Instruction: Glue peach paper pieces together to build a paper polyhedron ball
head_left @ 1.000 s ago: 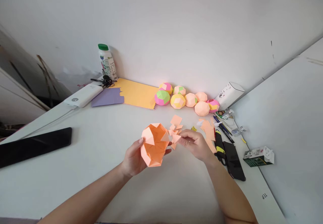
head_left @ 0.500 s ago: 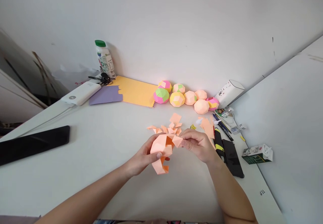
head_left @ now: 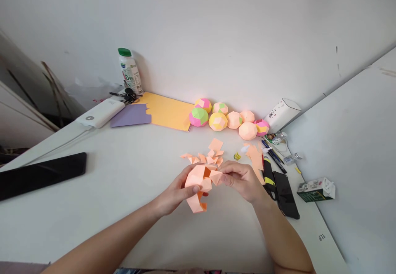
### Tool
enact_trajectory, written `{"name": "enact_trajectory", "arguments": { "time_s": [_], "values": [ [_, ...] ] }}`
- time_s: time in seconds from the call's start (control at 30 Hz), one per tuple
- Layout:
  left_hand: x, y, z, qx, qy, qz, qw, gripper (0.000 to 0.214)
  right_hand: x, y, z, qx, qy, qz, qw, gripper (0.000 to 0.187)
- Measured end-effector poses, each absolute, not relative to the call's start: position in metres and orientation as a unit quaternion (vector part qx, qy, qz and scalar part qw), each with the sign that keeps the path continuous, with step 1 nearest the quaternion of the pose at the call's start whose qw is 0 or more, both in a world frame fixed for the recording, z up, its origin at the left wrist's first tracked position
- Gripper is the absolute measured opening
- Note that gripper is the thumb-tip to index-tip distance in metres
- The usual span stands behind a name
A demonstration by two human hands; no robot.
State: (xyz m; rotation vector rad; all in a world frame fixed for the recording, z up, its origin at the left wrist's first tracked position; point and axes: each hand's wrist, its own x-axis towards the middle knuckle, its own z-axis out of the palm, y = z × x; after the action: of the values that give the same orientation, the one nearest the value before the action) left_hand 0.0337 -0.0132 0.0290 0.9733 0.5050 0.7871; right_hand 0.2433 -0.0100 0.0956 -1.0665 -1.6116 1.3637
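My left hand is closed around a partly built peach paper ball, its thumb on the near side and its other fingers mostly hidden behind. Gaps in the ball show a darker orange inside. Between the thumb and fingers of my right hand is a small folded peach paper piece, held against the ball's right side. Whether that piece is joined to the ball I cannot tell. Just beyond the hands lie loose peach paper pieces, some flat and some folded.
Finished paper balls stand along the wall. Yellow card and purple card lie left of them. To the right are a phone, a cutter, pens and a small carton. A power bank and a bottle stand left.
My right hand has shifted slightly left and down, and the small folded piece has turned a little against the ball. My left hand keeps its hold.
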Motion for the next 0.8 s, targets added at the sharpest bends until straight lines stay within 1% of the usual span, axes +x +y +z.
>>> {"name": "enact_trajectory", "arguments": {
  "time_s": [0.17, 0.47, 0.8],
  "values": [
    [0.034, -0.0138, 0.0291, 0.447, 0.24, 0.37, 0.778, 0.051, 0.2407, -0.0107, 0.0961, -0.421, -0.629, 0.524, 0.392, 0.012],
    [0.0334, -0.013, 0.0281, 0.453, 0.273, 0.364, 0.767, 0.049, 0.238, -0.0156, 0.0985, -0.447, -0.684, 0.433, 0.38, 0.011],
    [0.0334, -0.0132, 0.0305, 0.455, 0.278, 0.363, 0.764, 0.05, 0.2363, -0.0162, 0.0971, -0.442, -0.687, 0.447, 0.364, 0.013]
  ]
}}
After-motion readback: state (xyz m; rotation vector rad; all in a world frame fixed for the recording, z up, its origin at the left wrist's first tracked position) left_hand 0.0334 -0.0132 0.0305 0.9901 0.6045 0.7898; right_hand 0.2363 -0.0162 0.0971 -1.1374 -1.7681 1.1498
